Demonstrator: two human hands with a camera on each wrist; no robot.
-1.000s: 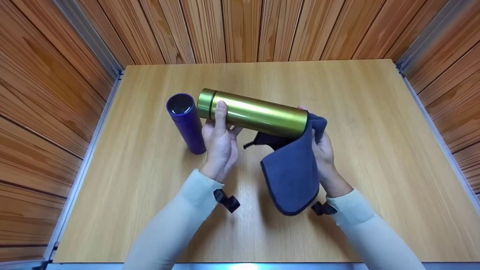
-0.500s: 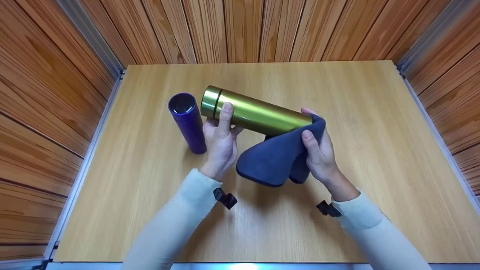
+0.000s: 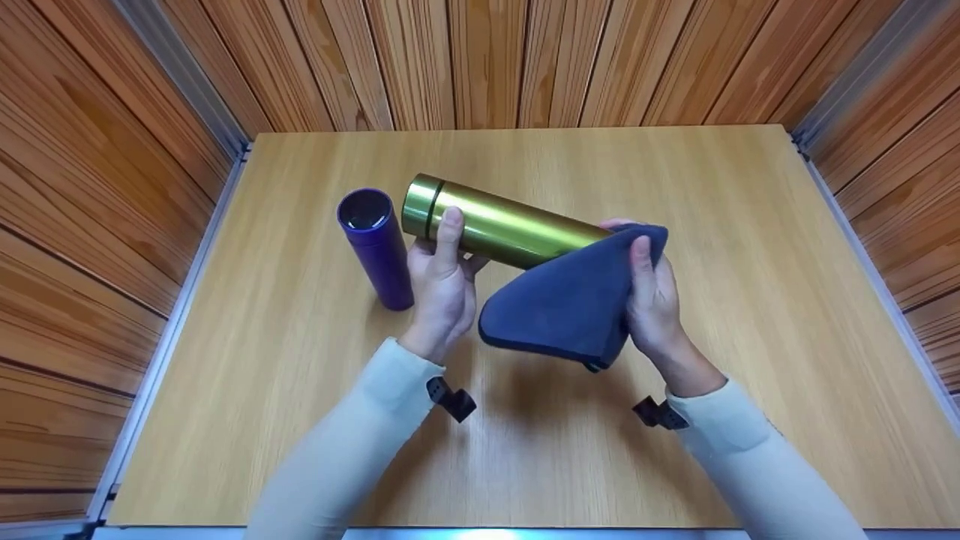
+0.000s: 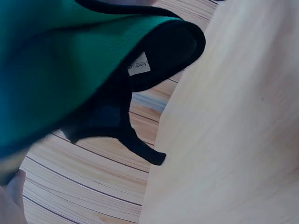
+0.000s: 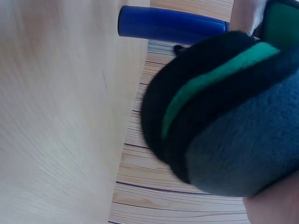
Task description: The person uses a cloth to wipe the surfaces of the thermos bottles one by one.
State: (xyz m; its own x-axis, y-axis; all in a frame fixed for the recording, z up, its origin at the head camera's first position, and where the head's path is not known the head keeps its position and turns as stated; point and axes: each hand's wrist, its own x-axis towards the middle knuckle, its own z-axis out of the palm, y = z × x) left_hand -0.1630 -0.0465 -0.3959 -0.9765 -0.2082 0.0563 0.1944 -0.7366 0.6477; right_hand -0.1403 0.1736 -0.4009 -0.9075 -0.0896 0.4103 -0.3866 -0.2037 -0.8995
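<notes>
A shiny yellow-green thermos bottle [image 3: 510, 223] is held tilted above the table, its capped end up and to the left. My left hand [image 3: 441, 296] grips it just below the cap, thumb along the near side. A dark blue cloth [image 3: 566, 304] with dark edging covers the bottle's lower right end. My right hand [image 3: 656, 300] holds the cloth there, thumb on top and the other fingers mostly hidden behind. In the left wrist view the cloth [image 4: 70, 79] looks green, with a white label [image 4: 139, 65] and a dark loop [image 4: 145, 151] hanging down.
A purple bottle [image 3: 381, 259] with a dark, glossy top stands upright on the wooden table [image 3: 712, 210], close to the left of my left hand. Wood-plank walls [image 3: 487, 60] rise at the back and both sides.
My right hand has brought its thumb over the cloth and shifted slightly right. The cloth's hanging flap has swung up and left, covering more of the bottle's end. The left hand barely moved.
</notes>
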